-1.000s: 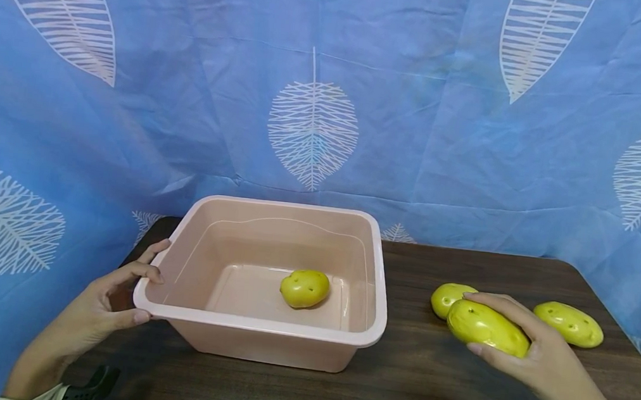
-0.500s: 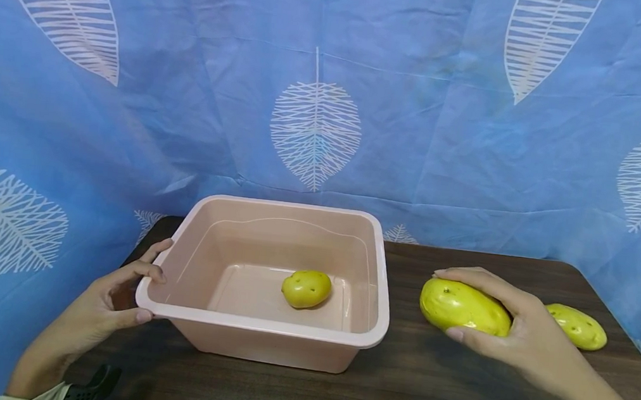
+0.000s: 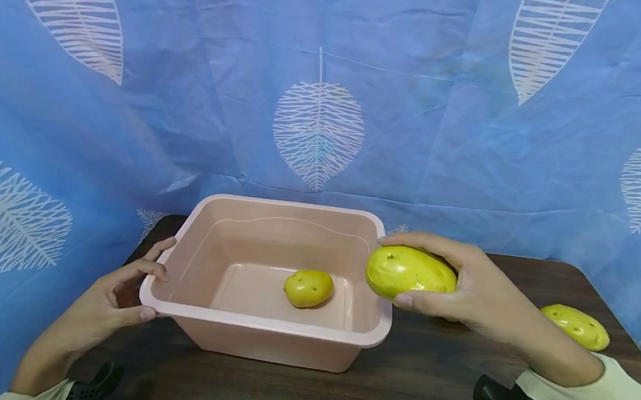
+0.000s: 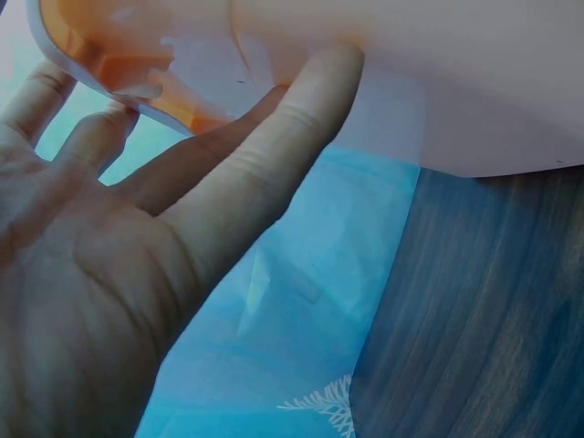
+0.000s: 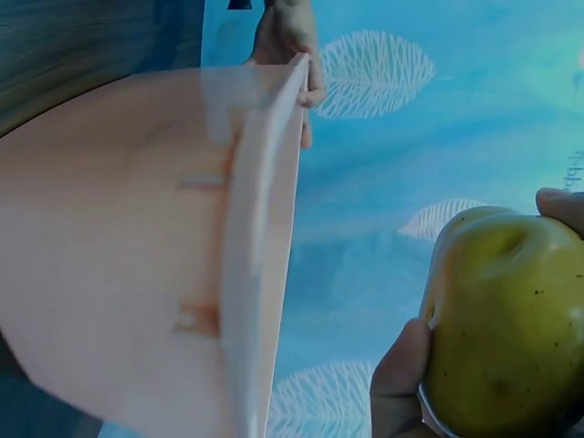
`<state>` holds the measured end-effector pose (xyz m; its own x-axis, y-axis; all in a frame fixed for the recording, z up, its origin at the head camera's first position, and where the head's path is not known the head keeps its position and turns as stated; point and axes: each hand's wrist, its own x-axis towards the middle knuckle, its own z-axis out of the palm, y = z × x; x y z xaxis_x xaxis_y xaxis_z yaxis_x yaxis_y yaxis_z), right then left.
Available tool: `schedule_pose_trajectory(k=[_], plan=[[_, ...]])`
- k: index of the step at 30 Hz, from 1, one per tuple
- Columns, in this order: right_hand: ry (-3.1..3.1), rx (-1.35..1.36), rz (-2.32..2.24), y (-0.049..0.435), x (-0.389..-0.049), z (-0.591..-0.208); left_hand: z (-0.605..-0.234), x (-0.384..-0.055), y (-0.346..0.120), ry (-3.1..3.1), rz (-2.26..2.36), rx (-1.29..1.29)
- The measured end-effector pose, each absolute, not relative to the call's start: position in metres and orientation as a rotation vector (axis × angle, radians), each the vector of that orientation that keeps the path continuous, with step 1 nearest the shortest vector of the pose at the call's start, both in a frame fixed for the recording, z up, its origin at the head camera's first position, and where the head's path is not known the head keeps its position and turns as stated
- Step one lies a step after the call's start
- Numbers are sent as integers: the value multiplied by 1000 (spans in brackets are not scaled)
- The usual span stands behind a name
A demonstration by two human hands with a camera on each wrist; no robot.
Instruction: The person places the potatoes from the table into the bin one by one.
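My right hand (image 3: 451,275) holds a large glossy yellow potato (image 3: 408,272) between thumb and fingers, raised at the basin's right rim. In the right wrist view, the same potato (image 5: 506,319) fills the lower right, with fingertips at its sides. A pale pink plastic basin (image 3: 263,326) stands on the table, and one smaller yellow potato (image 3: 308,288) lies on its floor. At the basin's left front corner, my left hand (image 3: 96,307) grips the rim, fingers over the edge and thumb outside. The left wrist view shows this hand (image 4: 182,210) against the basin wall (image 4: 474,91).
Another potato (image 3: 575,326) lies on the dark wooden table (image 3: 425,374) at the right. One more is almost wholly hidden behind my right hand. A blue cloth (image 3: 213,121) with white leaf prints hangs behind the table and along its sides.
My right hand has lifted the large potato from the table's right side and carried it left to the basin's rim. My left hand keeps its grip on the basin.
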<state>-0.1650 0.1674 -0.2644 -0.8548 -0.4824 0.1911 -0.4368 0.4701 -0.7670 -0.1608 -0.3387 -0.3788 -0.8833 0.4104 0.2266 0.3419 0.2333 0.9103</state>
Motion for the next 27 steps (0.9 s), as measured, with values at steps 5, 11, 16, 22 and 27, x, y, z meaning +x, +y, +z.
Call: schedule_pose_trajectory(k=[5, 11, 16, 22, 27], plan=[[2557, -813, -1397, 149, -177, -256, -378, -161, -337, 2436, 1747, 737], [2469, -801, -1429, 125, -196, -253, -376, -161, -337, 2412, 1765, 757], [2389, -831, -1434, 102, -213, -250, -377, -160, -337, 2433, 1752, 740], [2270, -852, -1475, 74, -226, -244, -378, -159, -338, 2484, 1719, 699], [2200, -856, -1482, 50, -241, -242, -377, -159, -337, 2478, 1723, 687]])
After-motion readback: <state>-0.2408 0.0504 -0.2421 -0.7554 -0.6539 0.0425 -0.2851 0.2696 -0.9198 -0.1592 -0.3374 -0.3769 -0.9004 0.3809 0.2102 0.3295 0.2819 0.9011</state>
